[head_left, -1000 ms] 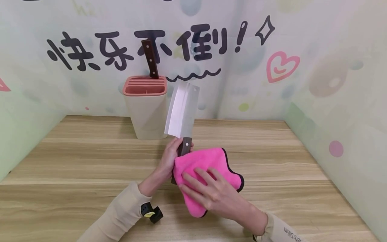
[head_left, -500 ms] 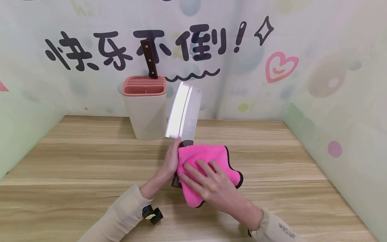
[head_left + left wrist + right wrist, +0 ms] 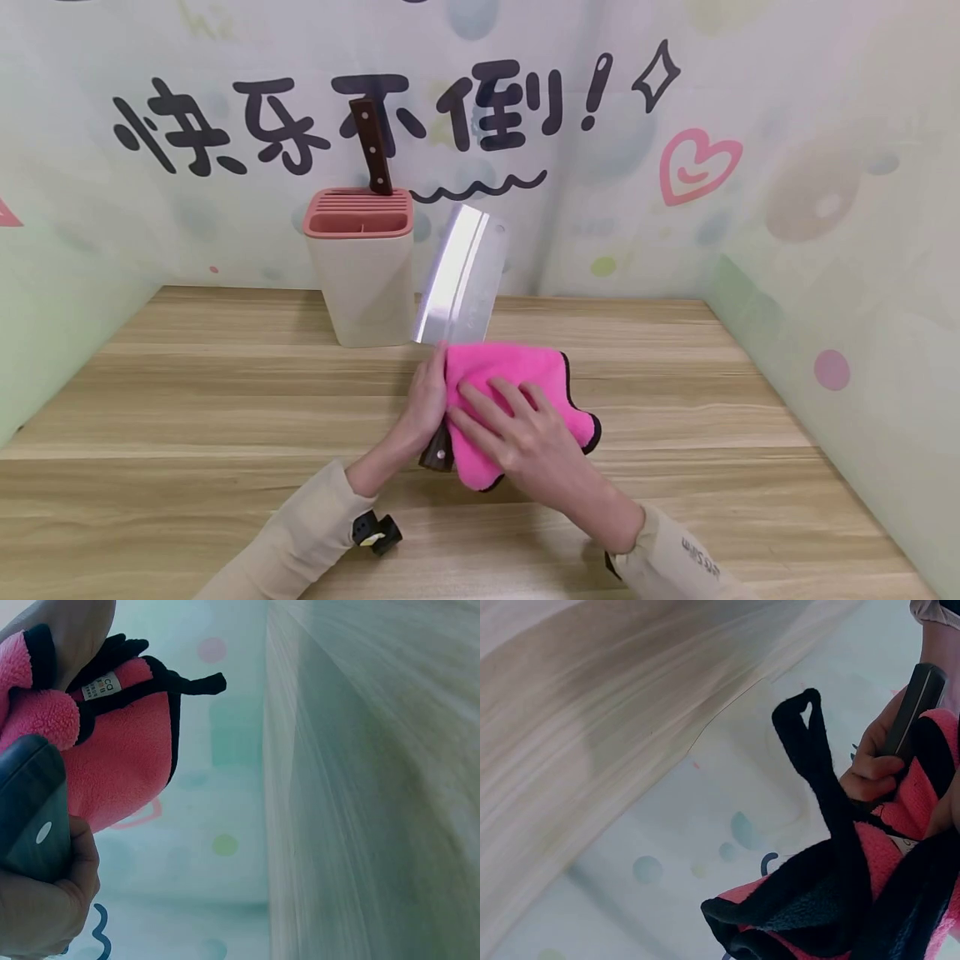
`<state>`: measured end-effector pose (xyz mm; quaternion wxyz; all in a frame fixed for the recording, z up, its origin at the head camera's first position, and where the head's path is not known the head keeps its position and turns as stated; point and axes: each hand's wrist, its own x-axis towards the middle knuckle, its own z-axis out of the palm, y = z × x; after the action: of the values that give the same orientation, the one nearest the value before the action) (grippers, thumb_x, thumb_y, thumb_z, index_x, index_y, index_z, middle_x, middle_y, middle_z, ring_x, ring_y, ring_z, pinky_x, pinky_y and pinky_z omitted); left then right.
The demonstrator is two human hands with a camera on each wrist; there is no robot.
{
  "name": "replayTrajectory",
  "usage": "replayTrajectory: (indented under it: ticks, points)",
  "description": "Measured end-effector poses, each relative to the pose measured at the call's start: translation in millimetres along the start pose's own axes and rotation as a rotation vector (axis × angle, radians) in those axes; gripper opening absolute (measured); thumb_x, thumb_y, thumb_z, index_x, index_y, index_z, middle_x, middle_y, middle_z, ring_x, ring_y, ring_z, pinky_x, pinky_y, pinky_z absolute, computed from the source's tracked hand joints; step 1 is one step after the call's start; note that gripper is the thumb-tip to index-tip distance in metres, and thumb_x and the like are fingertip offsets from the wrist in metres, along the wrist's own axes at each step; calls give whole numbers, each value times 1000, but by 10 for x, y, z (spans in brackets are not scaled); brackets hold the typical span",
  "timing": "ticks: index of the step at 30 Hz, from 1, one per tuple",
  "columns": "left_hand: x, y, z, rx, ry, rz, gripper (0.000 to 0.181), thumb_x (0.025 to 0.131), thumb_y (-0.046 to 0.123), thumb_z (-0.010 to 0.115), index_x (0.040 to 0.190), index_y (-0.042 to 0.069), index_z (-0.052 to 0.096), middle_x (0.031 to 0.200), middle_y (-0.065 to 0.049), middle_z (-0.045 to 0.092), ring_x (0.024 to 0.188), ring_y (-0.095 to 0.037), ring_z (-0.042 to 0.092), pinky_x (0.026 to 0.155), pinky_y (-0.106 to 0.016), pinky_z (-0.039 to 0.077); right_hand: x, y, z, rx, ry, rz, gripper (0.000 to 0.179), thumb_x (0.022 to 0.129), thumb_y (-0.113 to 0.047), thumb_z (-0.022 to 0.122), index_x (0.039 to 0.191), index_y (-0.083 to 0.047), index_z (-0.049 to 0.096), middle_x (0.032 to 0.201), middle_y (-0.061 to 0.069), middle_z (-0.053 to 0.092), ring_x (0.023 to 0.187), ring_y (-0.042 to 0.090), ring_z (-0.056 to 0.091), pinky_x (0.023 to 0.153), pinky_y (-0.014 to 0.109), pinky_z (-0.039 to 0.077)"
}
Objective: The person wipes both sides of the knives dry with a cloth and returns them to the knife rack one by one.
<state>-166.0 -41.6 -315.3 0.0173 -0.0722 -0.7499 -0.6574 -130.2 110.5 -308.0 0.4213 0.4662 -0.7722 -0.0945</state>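
In the head view a cleaver (image 3: 461, 275) is raised above the table, its wide shiny blade tilted upward to the right. My left hand (image 3: 427, 400) grips its dark handle (image 3: 30, 817), whose butt end shows below the cloth. A pink cloth (image 3: 517, 362) with black edging covers much of the handle up to the blade's base. My right hand (image 3: 532, 450) holds the cloth against the handle, fingers spread and bent over it; its thumb is hidden. From the right wrist, a black loop (image 3: 806, 735) hangs off the cloth, and the left hand's curled fingers (image 3: 877, 769) show.
Behind and left of the blade stands a white knife block (image 3: 363, 292) with a slotted pink top. One brown-handled knife (image 3: 371, 146) stands in it. A wooden table (image 3: 225, 400) lies beneath, with a printed backdrop (image 3: 600, 208) behind.
My right hand has slid the cloth up the handle to the blade's base, baring the butt end. The blade has tilted slightly rightward. The left hand keeps its grip.
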Motion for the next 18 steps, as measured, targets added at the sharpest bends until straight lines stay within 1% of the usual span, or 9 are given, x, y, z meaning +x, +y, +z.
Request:
replayTrajectory:
  ticks: [3,6,9,11,13,14,16,18]
  points:
    - [5,-4,-3,10,-7,8,58,98,37,12,88,0,55,72,-8,52,67,-14,50,69,-28,42,-2,29,13,0,-4,7,43,94,-5,25,111,-16,63,110,6,60,95,27,54,70,34,47]
    - [9,-14,-8,23,-6,16,59,98,38,12,94,-1,57,78,-11,56,71,-14,52,73,-29,43,2,59,18,9,-11,19,44,93,-5,24,112,-15,62,110,7,60,96,27,54,70,35,48]
    - [9,-23,-9,14,-22,28,59,98,37,12,97,-1,58,81,-12,58,73,-14,53,74,-29,43,12,89,18,22,-14,36,46,94,-4,22,113,-15,62,110,7,60,97,28,54,71,36,48]
    - [11,-29,-9,-1,-41,36,58,98,37,12,99,0,57,82,-11,58,74,-13,54,74,-28,43,18,105,19,37,-12,49,45,95,-3,23,113,-15,62,110,7,60,97,27,54,72,36,48]
    - [10,-33,-9,-10,-60,44,57,98,37,12,100,1,56,81,-11,57,73,-14,53,73,-28,43,24,119,17,66,-20,64,41,93,-2,29,113,-16,62,111,6,60,97,27,54,73,37,48]
    - [10,-35,-9,-8,-63,45,57,99,37,12,100,1,56,80,-11,56,73,-14,53,72,-28,43,24,126,18,83,-23,73,38,91,-1,34,113,-16,62,111,6,60,97,27,53,74,37,48]
    - [6,-38,-12,-5,-72,45,56,99,36,13,101,0,55,80,-11,56,72,-13,52,72,-27,43,27,144,20,114,-30,88,36,86,-1,46,113,-16,62,112,5,60,97,27,53,75,37,47]
    - [-3,-40,-16,-5,-83,31,55,99,36,14,102,0,55,79,-11,56,70,-13,52,69,-27,44,33,167,24,144,-26,104,39,78,0,57,112,-16,63,111,5,60,96,26,53,75,38,47]
